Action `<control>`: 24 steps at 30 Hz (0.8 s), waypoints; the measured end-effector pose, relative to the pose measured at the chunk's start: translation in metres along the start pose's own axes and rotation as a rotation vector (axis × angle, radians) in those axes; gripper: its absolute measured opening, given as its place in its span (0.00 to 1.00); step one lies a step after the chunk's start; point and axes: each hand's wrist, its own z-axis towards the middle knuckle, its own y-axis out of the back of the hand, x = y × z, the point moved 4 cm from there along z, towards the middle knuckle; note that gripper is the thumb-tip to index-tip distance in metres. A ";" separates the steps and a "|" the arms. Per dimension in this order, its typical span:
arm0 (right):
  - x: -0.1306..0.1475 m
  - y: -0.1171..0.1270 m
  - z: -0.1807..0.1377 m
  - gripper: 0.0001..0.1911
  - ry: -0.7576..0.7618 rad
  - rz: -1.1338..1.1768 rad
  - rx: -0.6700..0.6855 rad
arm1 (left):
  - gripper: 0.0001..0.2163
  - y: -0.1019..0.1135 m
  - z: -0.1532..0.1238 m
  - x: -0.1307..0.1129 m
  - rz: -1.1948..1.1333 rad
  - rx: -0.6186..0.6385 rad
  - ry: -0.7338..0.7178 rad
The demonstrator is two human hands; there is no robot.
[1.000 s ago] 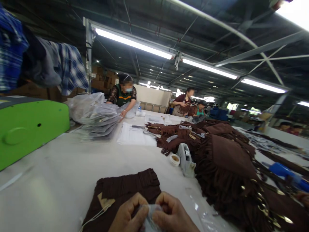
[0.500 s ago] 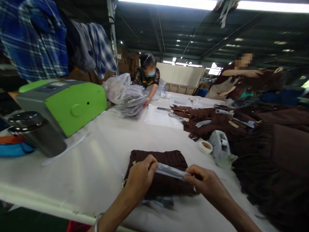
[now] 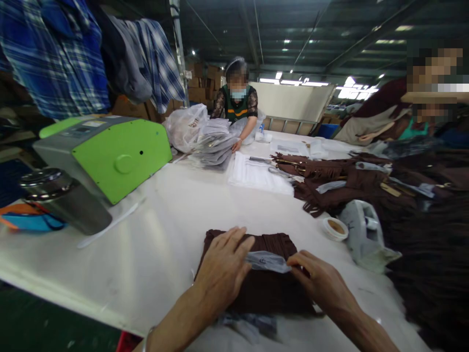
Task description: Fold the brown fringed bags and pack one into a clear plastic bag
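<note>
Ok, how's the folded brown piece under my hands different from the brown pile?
The folded brown garment lies flat and neat; the brown pile is heaped loosely. The left hand and right hand touch a small clear bag on the garment; the pile lies apart from them. Both are dark brown.

Two bare forearms, uncovered as far as the picture's lower edge, bare left hand (image 3: pixel 223 269), bare right hand (image 3: pixel 320 286), thin silvery metal bangle (image 3: pixel 148 338) — a plain slim hoop — around the left wrist, only partly in view.
</note>
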 end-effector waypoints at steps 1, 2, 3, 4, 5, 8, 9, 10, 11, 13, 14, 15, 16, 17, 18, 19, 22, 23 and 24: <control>0.000 0.000 0.001 0.09 0.002 0.012 0.002 | 0.22 -0.006 0.000 -0.003 -0.017 0.017 -0.089; -0.001 0.000 0.003 0.09 -0.001 0.020 0.008 | 0.21 -0.012 -0.001 -0.003 -0.025 0.041 -0.153; -0.002 -0.001 0.004 0.09 -0.007 0.026 0.019 | 0.17 -0.019 -0.001 -0.002 -0.024 0.066 -0.185; -0.004 -0.002 0.005 0.09 -0.014 0.030 0.036 | 0.12 -0.026 -0.002 0.000 -0.014 0.083 -0.187; -0.006 -0.003 0.006 0.09 -0.021 0.034 0.055 | 0.07 -0.031 -0.003 0.003 0.002 0.092 -0.172; -0.010 -0.005 0.006 0.08 -0.031 0.045 0.110 | 0.02 -0.033 -0.004 0.006 0.039 0.080 -0.142; -0.012 -0.004 0.006 0.08 -0.037 0.045 0.119 | 0.03 -0.030 -0.003 0.005 0.035 0.066 -0.149; -0.013 -0.001 0.006 0.09 -0.045 0.042 0.123 | 0.04 -0.027 -0.002 0.004 0.024 0.050 -0.158; -0.014 0.003 0.005 0.11 -0.053 0.035 0.122 | 0.06 -0.024 0.000 0.002 0.014 0.033 -0.169; -0.013 0.014 0.006 0.12 -0.061 0.017 0.095 | 0.09 -0.023 0.003 0.000 0.005 -0.020 -0.199; -0.011 0.019 0.007 0.11 -0.055 0.013 0.072 | 0.09 -0.026 0.004 0.000 0.010 -0.052 -0.225; -0.007 0.024 0.008 0.09 -0.043 0.019 0.049 | 0.08 -0.030 0.004 0.000 0.021 -0.092 -0.254; -0.003 0.026 0.009 0.09 -0.022 0.036 0.033 | 0.08 -0.035 0.004 0.001 0.035 -0.138 -0.288; 0.003 0.026 0.009 0.09 0.003 0.053 0.032 | 0.08 -0.040 0.004 0.002 0.049 -0.184 -0.318; 0.008 0.023 0.010 0.09 0.029 0.065 0.050 | 0.09 -0.045 0.003 0.005 0.062 -0.226 -0.341; 0.012 0.018 0.011 0.08 0.052 0.068 0.085 | 0.10 -0.049 0.003 0.007 0.072 -0.262 -0.357; 0.004 0.009 0.016 0.09 0.061 0.053 0.144 | 0.14 -0.051 0.005 0.018 0.109 -0.362 -0.399; -0.007 0.013 0.019 0.08 0.036 0.035 0.089 | 0.14 -0.049 0.006 0.021 0.144 -0.388 -0.432; -0.022 0.021 0.022 0.09 0.001 -0.002 -0.010 | 0.13 -0.048 0.006 0.025 0.193 -0.407 -0.471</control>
